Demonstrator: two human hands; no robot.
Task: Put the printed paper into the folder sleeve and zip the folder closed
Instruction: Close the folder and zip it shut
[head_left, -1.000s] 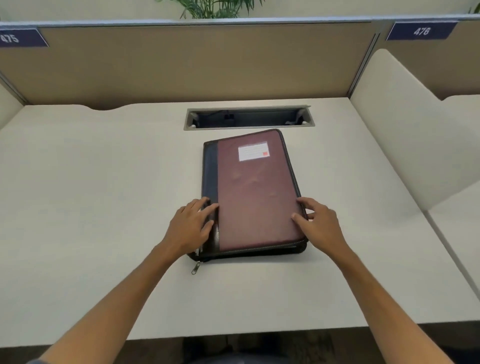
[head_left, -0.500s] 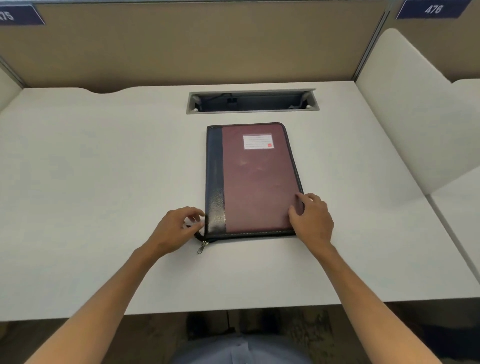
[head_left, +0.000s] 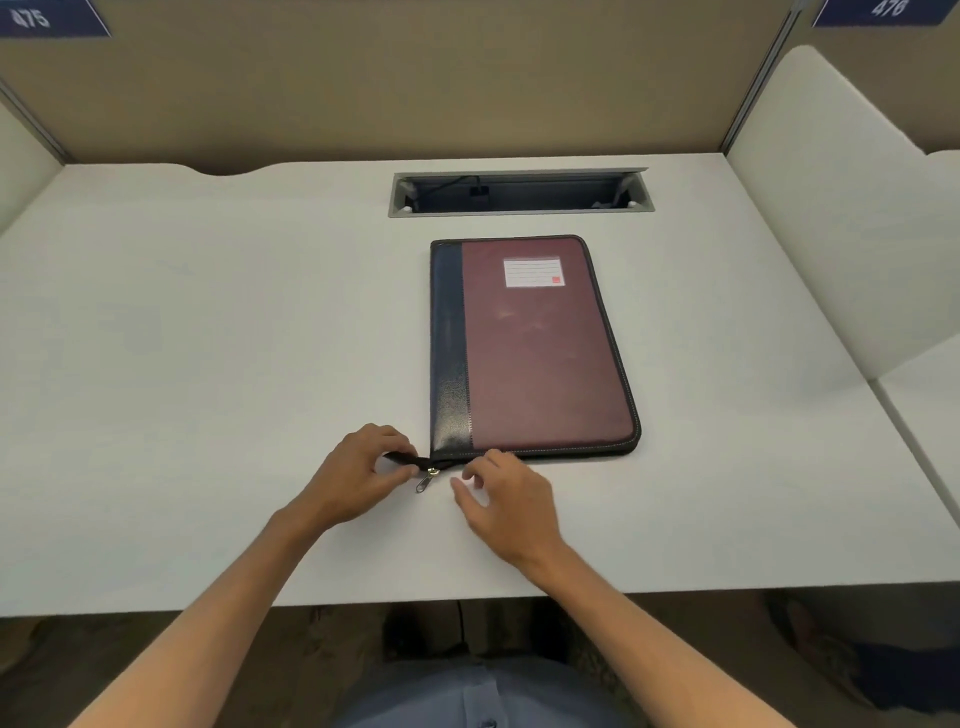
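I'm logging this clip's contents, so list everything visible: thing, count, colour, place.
folder: 1, maroon with navy spine, lying shut at desk centre
label: 1, white, on folder's cover, far end
zipper pull: 1, metal, at folder's near left corner
zipper tail: 1, black, sticking out left of that corner
desk: 1, white
cable slot: 1, grey, behind folder
number signs: 2, blue, on partition
left hand: pinches zipper tail
right hand: fingers loosely spread beside pull, holding nothing
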